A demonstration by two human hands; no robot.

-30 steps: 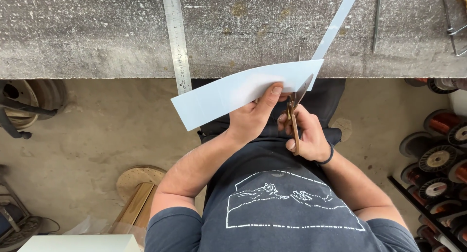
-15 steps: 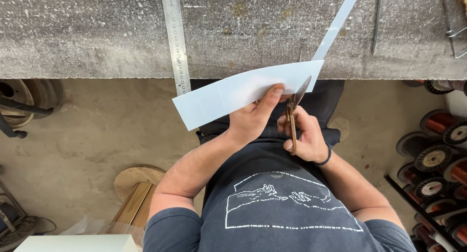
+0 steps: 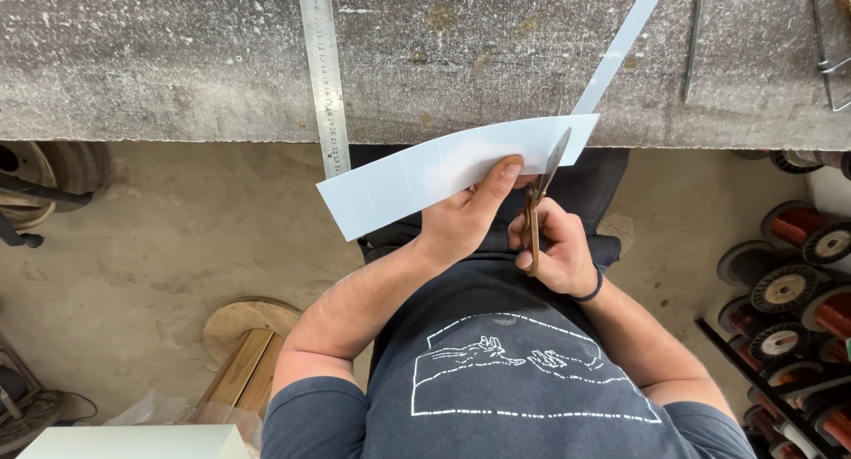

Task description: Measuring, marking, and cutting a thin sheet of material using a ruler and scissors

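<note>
Meanwhile, little has changed since the earlier frames: the paper sheet (image 3: 443, 171) sits at nearly the same slant, and the scissors (image 3: 542, 189) keep their place at its right end, the blades looking perhaps a shade further into the edge.

The left hand (image 3: 465, 215) reaches up from the lap, its grip closed on the sheet's lower edge, thumb lying flat on top near the cut. The right hand (image 3: 554, 246) is curled around the scissor handles, grip closed on them, wrist bent inward, a dark band (image 3: 592, 291) around it.

The sheet is pale blue-white, long and narrow, gently bowed, held in the air just in front of the grey counter (image 3: 177, 60), tilting down toward the left. A thin cut strip (image 3: 620, 44) rises from its right end across the counter. A steel ruler (image 3: 324, 73) lies on the counter, overhanging its edge just left of the sheet. Wire spools (image 3: 798, 282) stand on the floor to the right.
</note>
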